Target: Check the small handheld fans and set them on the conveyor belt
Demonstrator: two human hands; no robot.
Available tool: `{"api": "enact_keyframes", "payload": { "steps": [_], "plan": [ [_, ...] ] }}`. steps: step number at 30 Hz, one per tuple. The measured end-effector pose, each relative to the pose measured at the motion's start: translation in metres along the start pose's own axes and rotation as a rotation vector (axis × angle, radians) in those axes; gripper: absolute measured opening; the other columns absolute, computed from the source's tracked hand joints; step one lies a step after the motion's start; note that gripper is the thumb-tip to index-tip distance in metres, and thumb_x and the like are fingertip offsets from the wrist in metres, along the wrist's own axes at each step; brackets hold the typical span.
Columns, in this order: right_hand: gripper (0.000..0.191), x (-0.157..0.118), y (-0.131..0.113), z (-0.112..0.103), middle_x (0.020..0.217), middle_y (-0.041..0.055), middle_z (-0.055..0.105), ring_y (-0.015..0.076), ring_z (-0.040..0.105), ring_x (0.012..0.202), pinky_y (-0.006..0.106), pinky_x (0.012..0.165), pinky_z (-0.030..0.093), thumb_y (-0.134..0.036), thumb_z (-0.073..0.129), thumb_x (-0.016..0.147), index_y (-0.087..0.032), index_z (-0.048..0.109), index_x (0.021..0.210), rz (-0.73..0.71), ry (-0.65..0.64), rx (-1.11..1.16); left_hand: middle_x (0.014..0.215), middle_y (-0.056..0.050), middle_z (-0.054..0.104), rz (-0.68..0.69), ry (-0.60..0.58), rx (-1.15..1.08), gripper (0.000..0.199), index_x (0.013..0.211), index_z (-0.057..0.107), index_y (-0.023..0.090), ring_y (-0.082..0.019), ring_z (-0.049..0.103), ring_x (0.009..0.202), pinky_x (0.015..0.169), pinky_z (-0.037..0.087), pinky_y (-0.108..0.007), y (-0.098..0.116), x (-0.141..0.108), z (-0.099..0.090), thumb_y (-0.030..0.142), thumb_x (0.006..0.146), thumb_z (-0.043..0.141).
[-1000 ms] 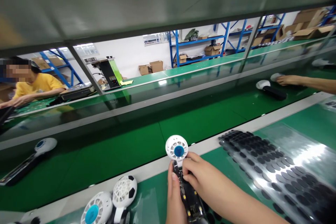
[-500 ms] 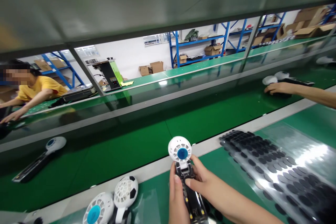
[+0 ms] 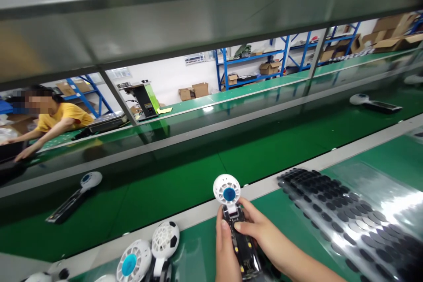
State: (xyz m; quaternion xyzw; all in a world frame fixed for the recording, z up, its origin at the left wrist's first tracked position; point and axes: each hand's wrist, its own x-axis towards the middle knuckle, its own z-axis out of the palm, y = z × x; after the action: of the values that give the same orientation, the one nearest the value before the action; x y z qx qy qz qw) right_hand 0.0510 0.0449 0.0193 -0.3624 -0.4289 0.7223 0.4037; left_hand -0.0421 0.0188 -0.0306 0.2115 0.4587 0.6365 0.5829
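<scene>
A small handheld fan [image 3: 227,190] has a white round head with a blue centre and a dark open handle showing circuit parts. It is held upright between both hands near the lower middle. My left hand [image 3: 226,246] wraps the handle's left side, thumb along it. My right hand [image 3: 261,231] grips the right side, its thumb pressed on the handle just below the neck. To the left on the bench stand a white fan with a blue centre [image 3: 134,261] and one with black patches [image 3: 165,240]. Sheets of black round stickers [image 3: 343,216] lie to the right.
Across the front runs a green conveyor [image 3: 185,172] with a metal edge rail. One fan [image 3: 74,196] lies on it at left, another [image 3: 375,103] at right. A person in yellow [image 3: 66,119] works at far left. A metal shelf [image 3: 198,22] hangs overhead.
The view has tilted and shifted slightly. The other person's hand at the right has left the fan on the conveyor. Both my hands still hold the fan.
</scene>
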Motion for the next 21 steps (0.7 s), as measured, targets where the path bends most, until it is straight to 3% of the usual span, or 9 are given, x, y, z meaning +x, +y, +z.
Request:
{"api": "enact_keyframes", "payload": {
  "steps": [8, 10, 13, 15, 17, 21],
  "plan": [
    [0.050, 0.001, 0.006, -0.003, 0.098, 0.0009, 0.064, 0.0193, 0.058, 0.092, 0.031, 0.085, 0.040, -0.026, 0.059, 0.067, -0.023, 0.048, 0.116, -0.051, 0.028, -0.026, 0.124, -0.011, 0.053, 0.055, 0.089, 0.021, 0.061, 0.118, 0.048, 0.019, -0.026, 0.045, 0.116, 0.097, 0.035, -0.035, -0.002, 0.001, 0.000, 0.057, 0.071, 0.054],
    [0.053, 0.001, 0.008, -0.009, 0.091, 0.0017, 0.065, 0.0170, 0.060, 0.075, 0.029, 0.070, 0.045, -0.032, 0.058, 0.070, -0.021, 0.045, 0.121, -0.004, 0.000, -0.038, 0.122, -0.011, 0.054, 0.026, 0.056, -0.028, 0.062, 0.122, 0.043, 0.020, -0.025, 0.052, 0.109, 0.092, 0.040, -0.035, -0.001, 0.001, 0.001, 0.056, 0.073, 0.053],
    [0.052, 0.007, 0.007, -0.017, 0.070, 0.0011, 0.064, 0.0146, 0.055, 0.050, 0.026, 0.046, 0.040, -0.039, 0.053, 0.076, -0.017, 0.045, 0.122, 0.051, -0.015, -0.093, 0.108, -0.011, 0.062, -0.032, -0.021, -0.091, 0.063, 0.128, 0.036, 0.021, -0.025, 0.062, 0.090, 0.082, 0.047, -0.037, -0.002, 0.002, 0.004, 0.053, 0.076, 0.051],
    [0.046, 0.020, 0.000, -0.019, 0.074, 0.0019, 0.065, 0.0159, 0.059, 0.058, 0.027, 0.051, 0.043, -0.036, 0.055, 0.077, -0.016, 0.049, 0.117, 0.025, 0.010, -0.145, 0.103, -0.012, 0.064, -0.020, -0.044, -0.164, 0.067, 0.129, 0.034, 0.020, -0.026, 0.061, 0.093, 0.081, 0.047, -0.038, -0.004, 0.004, 0.006, 0.054, 0.074, 0.052],
    [0.036, 0.044, -0.014, -0.020, 0.089, 0.0039, 0.065, 0.0172, 0.061, 0.077, 0.031, 0.067, 0.047, -0.033, 0.055, 0.080, -0.016, 0.053, 0.111, -0.038, 0.073, -0.205, 0.104, -0.013, 0.063, 0.013, -0.069, -0.165, 0.067, 0.127, 0.037, 0.020, -0.026, 0.061, 0.094, 0.082, 0.047, -0.039, -0.006, 0.005, 0.007, 0.057, 0.073, 0.052],
    [0.031, 0.108, -0.056, -0.028, 0.115, 0.0067, 0.054, 0.0200, 0.055, 0.097, 0.042, 0.083, 0.045, -0.034, 0.049, 0.087, -0.017, 0.050, 0.113, -0.192, 0.258, -0.357, 0.106, -0.015, 0.058, 0.165, -0.137, 0.203, 0.043, 0.101, 0.055, 0.016, -0.025, 0.060, 0.090, 0.079, 0.048, -0.038, -0.005, 0.000, 0.007, 0.052, 0.078, 0.047]
  ]
}}
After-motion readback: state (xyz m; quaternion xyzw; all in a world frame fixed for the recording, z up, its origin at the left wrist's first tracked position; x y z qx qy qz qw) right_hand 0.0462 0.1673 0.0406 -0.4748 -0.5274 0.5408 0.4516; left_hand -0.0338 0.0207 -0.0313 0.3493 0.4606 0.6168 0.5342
